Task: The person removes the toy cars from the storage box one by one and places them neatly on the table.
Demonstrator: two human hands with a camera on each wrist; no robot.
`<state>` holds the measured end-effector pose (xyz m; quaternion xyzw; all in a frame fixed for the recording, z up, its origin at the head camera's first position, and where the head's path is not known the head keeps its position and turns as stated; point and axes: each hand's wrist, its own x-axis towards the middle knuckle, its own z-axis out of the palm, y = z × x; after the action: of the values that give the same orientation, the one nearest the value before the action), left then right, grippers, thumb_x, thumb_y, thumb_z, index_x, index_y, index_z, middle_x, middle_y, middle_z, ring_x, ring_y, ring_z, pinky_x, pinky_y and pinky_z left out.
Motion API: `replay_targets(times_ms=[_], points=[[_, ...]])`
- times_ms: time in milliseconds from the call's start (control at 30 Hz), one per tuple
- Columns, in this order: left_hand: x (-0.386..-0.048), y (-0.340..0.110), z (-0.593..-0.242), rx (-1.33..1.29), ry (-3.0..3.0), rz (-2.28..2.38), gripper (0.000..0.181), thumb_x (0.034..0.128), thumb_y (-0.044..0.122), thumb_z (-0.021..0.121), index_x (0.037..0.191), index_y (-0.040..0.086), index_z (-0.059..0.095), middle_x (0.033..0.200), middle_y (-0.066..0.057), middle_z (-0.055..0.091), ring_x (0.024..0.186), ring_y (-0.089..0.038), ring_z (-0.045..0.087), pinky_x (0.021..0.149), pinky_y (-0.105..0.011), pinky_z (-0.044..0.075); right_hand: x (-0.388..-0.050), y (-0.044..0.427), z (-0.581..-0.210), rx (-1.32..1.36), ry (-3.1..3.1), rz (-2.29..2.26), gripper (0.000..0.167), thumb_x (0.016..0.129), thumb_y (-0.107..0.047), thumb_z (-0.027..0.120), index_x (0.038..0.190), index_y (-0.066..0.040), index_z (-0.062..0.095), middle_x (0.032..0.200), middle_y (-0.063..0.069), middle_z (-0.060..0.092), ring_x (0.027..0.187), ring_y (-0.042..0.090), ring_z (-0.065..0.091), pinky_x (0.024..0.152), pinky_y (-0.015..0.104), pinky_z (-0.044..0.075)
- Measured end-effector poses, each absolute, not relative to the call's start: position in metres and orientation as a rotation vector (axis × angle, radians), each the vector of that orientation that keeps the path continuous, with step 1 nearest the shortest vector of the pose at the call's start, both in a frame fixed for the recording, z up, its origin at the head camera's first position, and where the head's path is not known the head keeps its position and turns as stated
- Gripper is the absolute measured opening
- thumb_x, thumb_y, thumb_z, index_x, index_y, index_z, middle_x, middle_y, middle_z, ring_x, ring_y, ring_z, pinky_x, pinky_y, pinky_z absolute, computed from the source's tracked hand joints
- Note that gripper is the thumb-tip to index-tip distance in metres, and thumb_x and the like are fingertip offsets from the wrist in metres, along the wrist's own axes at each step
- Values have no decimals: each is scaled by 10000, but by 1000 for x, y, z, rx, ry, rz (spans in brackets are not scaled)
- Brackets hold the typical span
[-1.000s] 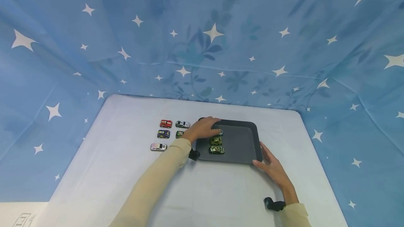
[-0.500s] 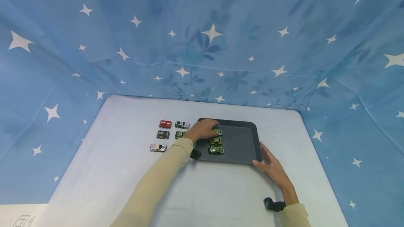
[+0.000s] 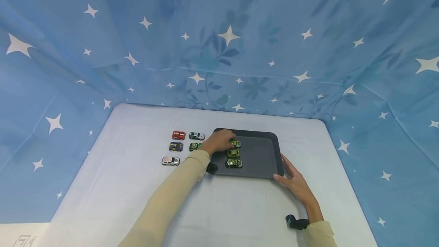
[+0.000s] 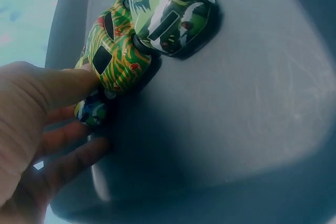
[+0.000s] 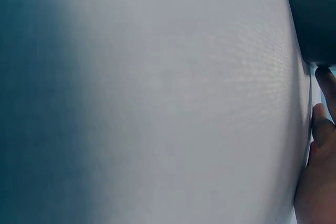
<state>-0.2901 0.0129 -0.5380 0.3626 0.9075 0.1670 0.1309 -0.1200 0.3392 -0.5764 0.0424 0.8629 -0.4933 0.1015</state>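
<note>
A dark grey tray [image 3: 260, 159] lies on the white table. Inside it, along its left part, toy cars stand in a column: a green car [image 3: 234, 163], a yellow-green car [image 3: 233, 153] and a blue-green car [image 3: 236, 144] at the back. My left hand [image 3: 219, 141] reaches over the tray's left rim and pinches the blue-green toy car. In the left wrist view the thumb [image 4: 79, 83] lies beside the orange-green striped car [image 4: 118, 51], and the pinched car is mostly hidden. My right hand [image 3: 297, 184] touches the tray's near right corner with fairly straight, spread fingers.
Left of the tray, several more toy cars stand on the table: a red one [image 3: 178, 135], a white-green one [image 3: 197, 135], a dark blue one [image 3: 176, 146], a partly covered green one [image 3: 194, 146] and a silver one [image 3: 170, 161]. A blue star-patterned curtain [image 3: 219, 48] surrounds the table.
My left hand has drawn back slightly, so more of the blue-green toy car shows. The right hand and the tray stay in place; the whole view has shifted slightly.
</note>
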Motion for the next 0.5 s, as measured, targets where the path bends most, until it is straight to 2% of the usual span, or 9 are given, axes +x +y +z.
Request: replay_targets(times_ms=[500], points=[[-292,8,-537,1057,2590,585,300,1064,115,697,1352,33,718,1364,-110,689,1278,-266,640,1088,-415,518,-120,340,-576,111,2550,-1454,934,1003,-368,754,1741,-222,200,1754,200,193,1589,490,183,1218,744,172]])
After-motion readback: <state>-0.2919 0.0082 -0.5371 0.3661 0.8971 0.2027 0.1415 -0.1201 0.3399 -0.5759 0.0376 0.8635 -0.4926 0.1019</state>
